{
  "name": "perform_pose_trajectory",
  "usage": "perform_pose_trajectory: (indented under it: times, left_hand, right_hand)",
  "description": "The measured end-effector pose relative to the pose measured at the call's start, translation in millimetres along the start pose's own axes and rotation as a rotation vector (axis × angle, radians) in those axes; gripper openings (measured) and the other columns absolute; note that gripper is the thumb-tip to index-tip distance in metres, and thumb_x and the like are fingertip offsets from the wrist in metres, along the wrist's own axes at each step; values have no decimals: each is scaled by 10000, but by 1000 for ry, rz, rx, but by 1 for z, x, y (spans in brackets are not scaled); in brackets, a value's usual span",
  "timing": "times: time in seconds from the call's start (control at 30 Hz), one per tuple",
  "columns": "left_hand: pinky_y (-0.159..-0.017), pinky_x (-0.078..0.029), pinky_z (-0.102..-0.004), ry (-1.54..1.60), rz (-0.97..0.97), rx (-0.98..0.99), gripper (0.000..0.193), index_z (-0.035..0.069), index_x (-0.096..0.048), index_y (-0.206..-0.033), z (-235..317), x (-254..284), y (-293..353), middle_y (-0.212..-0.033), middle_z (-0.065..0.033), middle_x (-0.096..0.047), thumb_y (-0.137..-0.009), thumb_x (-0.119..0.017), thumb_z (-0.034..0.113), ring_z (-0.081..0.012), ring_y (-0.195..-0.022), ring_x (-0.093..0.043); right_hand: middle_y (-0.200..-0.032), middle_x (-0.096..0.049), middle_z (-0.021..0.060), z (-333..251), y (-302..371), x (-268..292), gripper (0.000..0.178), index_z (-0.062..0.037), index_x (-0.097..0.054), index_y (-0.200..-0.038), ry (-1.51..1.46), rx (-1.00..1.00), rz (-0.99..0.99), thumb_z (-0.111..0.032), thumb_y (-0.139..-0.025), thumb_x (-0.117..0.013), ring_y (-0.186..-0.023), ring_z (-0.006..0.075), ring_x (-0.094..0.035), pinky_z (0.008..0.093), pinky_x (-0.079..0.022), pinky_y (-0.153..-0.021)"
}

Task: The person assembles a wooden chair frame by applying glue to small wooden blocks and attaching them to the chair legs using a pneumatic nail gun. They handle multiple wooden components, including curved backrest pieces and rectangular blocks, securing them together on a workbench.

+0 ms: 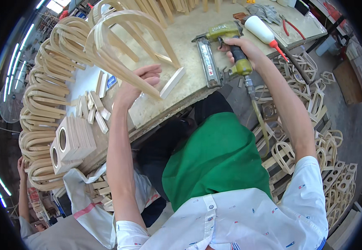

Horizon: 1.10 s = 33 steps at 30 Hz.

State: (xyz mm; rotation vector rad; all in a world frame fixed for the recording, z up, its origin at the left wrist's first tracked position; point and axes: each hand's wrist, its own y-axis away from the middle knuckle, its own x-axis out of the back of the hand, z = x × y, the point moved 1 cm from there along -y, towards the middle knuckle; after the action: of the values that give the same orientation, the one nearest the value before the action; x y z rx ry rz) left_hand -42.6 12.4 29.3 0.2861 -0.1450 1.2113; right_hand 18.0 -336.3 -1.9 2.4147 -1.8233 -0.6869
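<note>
My left hand [126, 93] is closed around one leg of a bent-wood arch frame [116, 64] that stands on the workbench. Part of the palm is hidden behind that leg, and the fingers show on its inner side. A short wooden crosspiece [172, 83] spans the ends of the frame's legs near the bench's front edge. In my right hand [247, 50] is the grip of a green air nail gun [224, 30], its long silver magazine resting over the bench edge. An air hose [258, 116] runs down from its handle. The gun is apart from the frame, to its right.
Many bent arches [43, 100] line the bench's left side. Loose wooden strips [91, 106] and drilled blocks [79, 139] lie nearer. A white glue bottle [259, 29], pliers [291, 28] and grey gloves [264, 12] sit at right. Frames [283, 156] pile on the floor. Another person's arm [23, 187] shows far left.
</note>
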Motion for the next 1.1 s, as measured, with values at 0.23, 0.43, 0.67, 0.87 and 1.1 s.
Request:
perform_pose_trajectory:
  times: [0.23,0.43,0.67,0.87,1.1]
  left_hand:
    - [-987,-405,-329,-400,-71,-108,720,73,-563,-1281,-6,-11,-43,-1302,-67,-438,-656,-847,291,-204,-1179,-443]
    - [-1066,-346,-364,-462,-172,-149,735,90,-553,-1290,-4,-14,-48,-1345,-68,-355,-646,-851,283,-245,-1264,-382]
    - [-1090,-336,-371,-357,-204,-111,747,91,-523,-1334,-6,-17,-48,-1389,-64,-334,-663,-829,205,-244,-1306,-355]
    - [-1085,-347,-355,-377,-201,-84,729,74,-509,-1351,-3,-18,-45,-1410,-63,-349,-686,-792,168,-224,-1326,-353]
    - [-1057,-367,-336,-295,-147,-46,630,31,-578,-1271,1,-21,-42,-1361,-44,-421,-682,-793,91,-206,-1266,-441]
  right_hand:
    - [-751,-648,111,-19,-9,-16,335,26,-613,-946,1291,293,402,-299,-873,-639,-667,245,-642,378,-531,-645]
    - [-1061,-662,171,-15,2,-91,417,17,-624,-1098,1153,768,4,-284,-813,-664,-992,278,-637,362,-486,-866]
    - [-869,-682,155,-4,-26,-113,309,-1,-649,-1038,1063,529,-360,-194,-797,-642,-797,277,-633,362,-483,-762]
    - [-848,-673,168,-4,-29,-109,275,8,-645,-1002,1116,612,-360,-170,-793,-633,-758,281,-620,377,-471,-713]
    - [-784,-639,145,-2,-29,-110,241,24,-637,-953,1094,666,-352,-144,-779,-630,-731,272,-605,382,-467,-697]
